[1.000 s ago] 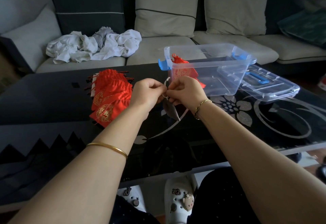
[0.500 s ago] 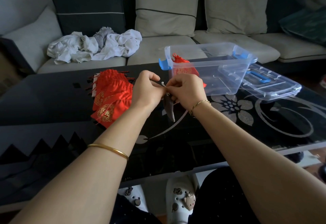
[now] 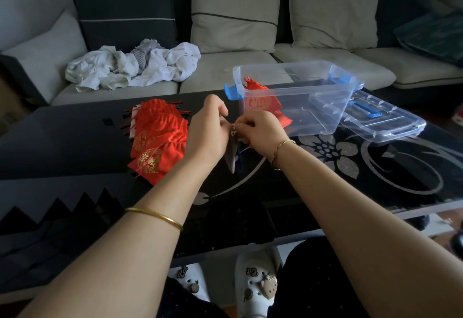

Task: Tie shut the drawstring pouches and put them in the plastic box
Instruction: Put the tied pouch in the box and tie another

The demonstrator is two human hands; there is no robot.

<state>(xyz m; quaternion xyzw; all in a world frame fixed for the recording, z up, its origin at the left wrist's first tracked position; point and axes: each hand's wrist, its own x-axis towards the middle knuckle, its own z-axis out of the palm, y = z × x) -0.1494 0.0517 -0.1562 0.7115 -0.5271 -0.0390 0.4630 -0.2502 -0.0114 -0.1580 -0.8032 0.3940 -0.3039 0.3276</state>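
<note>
Two grips pinch grey pouch [image 3: 231, 159] top: left hand [image 3: 208, 129], right hand [image 3: 260, 132]. Red pouch pile [image 3: 160, 139] just left; plastic box [image 3: 313, 114], lid [image 3: 383, 122] behind. Cord [image 3: 233, 131] mostly hidden between hands

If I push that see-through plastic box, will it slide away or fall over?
It would probably slide easily: the plastic box has thin clear walls and holds only one red pouch, so it is likely light, and the black table looks glossy. It seems unlikely to tip, since it is low and wide.
</note>
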